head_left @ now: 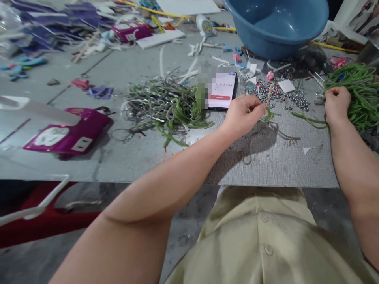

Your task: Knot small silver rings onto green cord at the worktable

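My left hand [244, 114] is closed in a pinch over the grey table [148, 165], holding a thin wooden stick [269, 96] and a short green cord piece [269, 116]. My right hand [336, 103] is a fist at the edge of a heap of green cords [359, 92], gripping one green cord [308, 120] that trails left across the table. A scatter of small metal rings [278, 94] lies just beyond the left hand. A tangled pile of grey and green cords [162, 108] sits left of a phone [222, 90].
A blue basin [278, 23] stands at the back. Magenta boxes [71, 134] lie at the left, another magenta box [132, 30] farther back among purple card scraps [53, 23]. The table's front edge [177, 182] is close to my body. A red frame [44, 221] sits below left.
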Tool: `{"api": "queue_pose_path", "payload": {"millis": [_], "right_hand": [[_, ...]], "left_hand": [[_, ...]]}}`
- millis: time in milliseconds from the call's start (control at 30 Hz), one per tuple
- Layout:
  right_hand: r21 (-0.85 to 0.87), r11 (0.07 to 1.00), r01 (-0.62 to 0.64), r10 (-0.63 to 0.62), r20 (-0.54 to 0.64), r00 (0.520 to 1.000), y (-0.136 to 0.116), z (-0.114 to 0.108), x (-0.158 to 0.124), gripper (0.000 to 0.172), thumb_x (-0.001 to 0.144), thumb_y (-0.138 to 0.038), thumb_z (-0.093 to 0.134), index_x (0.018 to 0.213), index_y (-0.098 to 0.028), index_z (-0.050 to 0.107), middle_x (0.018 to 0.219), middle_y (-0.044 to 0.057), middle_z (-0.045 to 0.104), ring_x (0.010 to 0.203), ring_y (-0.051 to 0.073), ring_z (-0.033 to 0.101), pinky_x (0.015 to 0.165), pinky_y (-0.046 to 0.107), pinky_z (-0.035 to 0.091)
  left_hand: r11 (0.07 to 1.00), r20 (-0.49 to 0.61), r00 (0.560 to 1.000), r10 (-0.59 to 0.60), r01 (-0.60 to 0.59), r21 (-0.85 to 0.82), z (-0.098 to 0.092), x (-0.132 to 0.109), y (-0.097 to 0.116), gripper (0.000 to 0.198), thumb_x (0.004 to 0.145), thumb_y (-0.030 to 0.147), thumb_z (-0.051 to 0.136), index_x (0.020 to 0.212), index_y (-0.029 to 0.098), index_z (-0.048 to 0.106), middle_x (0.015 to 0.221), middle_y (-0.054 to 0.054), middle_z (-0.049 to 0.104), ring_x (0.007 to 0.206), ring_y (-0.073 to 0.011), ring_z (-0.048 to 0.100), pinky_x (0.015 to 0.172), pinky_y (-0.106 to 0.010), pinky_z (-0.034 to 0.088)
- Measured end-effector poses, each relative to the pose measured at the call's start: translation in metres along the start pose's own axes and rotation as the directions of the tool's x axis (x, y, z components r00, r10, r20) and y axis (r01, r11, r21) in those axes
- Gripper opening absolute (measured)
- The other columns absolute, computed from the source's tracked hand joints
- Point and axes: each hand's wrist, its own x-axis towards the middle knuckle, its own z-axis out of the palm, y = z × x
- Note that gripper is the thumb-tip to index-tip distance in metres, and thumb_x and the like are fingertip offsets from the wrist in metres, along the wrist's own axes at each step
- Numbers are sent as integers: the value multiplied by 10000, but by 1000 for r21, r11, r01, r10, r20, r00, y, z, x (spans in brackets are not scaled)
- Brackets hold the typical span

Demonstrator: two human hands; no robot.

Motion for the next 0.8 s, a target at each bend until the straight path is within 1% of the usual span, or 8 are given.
{"api": "queue_pose_path", "payload": {"millis": [67, 167, 233, 300, 400, 467, 600, 800], "right_hand": [[13, 992, -123, 124, -178, 976, -22, -3, -8, 122, 849, -162, 406, 809, -261, 348, 913, 139, 560, 919, 241, 510, 908, 435, 361], [84, 994, -69, 82, -165, 983, -62, 0, -28, 84, 843, -164, 486, 815, -239, 464, 997, 121, 637, 908, 191, 575, 947, 358, 401], [173, 985, -5, 18, -72, 997, -90, 6, -47, 69, 899, -246, 491, 934, -235, 549, 1001, 63, 664, 747, 138, 608, 762, 304, 480], [342, 938, 60, -98, 95, 991, -114, 13, -67, 135, 900, -267, 539, 1023, -247, 593, 990, 27, 670, 724, 133, 641, 711, 299, 511], [573, 819, 39, -265, 317, 911, -137, 21, -90, 188, 891, -290, 584, 1077, -276, 607, 1046, 19, 676, 753, 146, 657, 711, 330, 551], [630, 776, -8, -294, 374, 879, -142, 24, -95, 190, 885, -300, 598, 1074, -279, 607, 1011, 14, 681, 745, 151, 659, 719, 348, 566], [598, 802, -3, -280, 380, 882, -135, 22, -89, 137, 855, -313, 639, 972, -248, 609, 814, -3, 658, 668, 149, 626, 684, 335, 542], [327, 875, 357, -447, 262, 855, -128, 13, -83, 78, 835, -268, 604, 811, -215, 657, 755, 13, 674, 693, 165, 591, 695, 325, 469]], "left_hand": [[1000, 19, 1000, 17, -17, 10, 0, -1, 0, 231, 863, 266, 493, 641, 206, 512, 658, -4, 623, 716, -140, 564, 716, -305, 486], [999, 63, 998, 28, -30, 30, 0, -2, 0, 224, 868, 260, 510, 653, 205, 540, 694, -13, 647, 772, -154, 584, 784, -325, 499], [998, 93, 994, 50, -55, 45, 0, -2, 1, 217, 875, 249, 515, 668, 202, 561, 713, -14, 658, 792, -155, 588, 821, -335, 499], [993, 118, 989, 88, -97, 68, 1, -3, 2, 226, 885, 245, 519, 668, 200, 565, 714, -8, 661, 780, -153, 584, 855, -349, 493], [985, 141, 981, 134, -147, 89, 1, -3, 3, 228, 891, 232, 519, 672, 201, 576, 711, -3, 664, 768, -155, 581, 876, -362, 484], [983, 143, 979, 144, -158, 90, 0, -3, 3, 218, 896, 232, 514, 698, 202, 598, 719, -7, 668, 782, -162, 584, 865, -361, 484], [979, 145, 976, 163, -178, 94, -1, -3, 2, 238, 923, 256, 490, 724, 202, 607, 732, -16, 664, 774, -163, 575, 853, -359, 483], [961, 202, 956, 215, -243, 128, -1, -2, 0, 203, 919, 250, 499, 744, 195, 588, 730, -12, 641, 784, -165, 576, 854, -343, 476]]}}
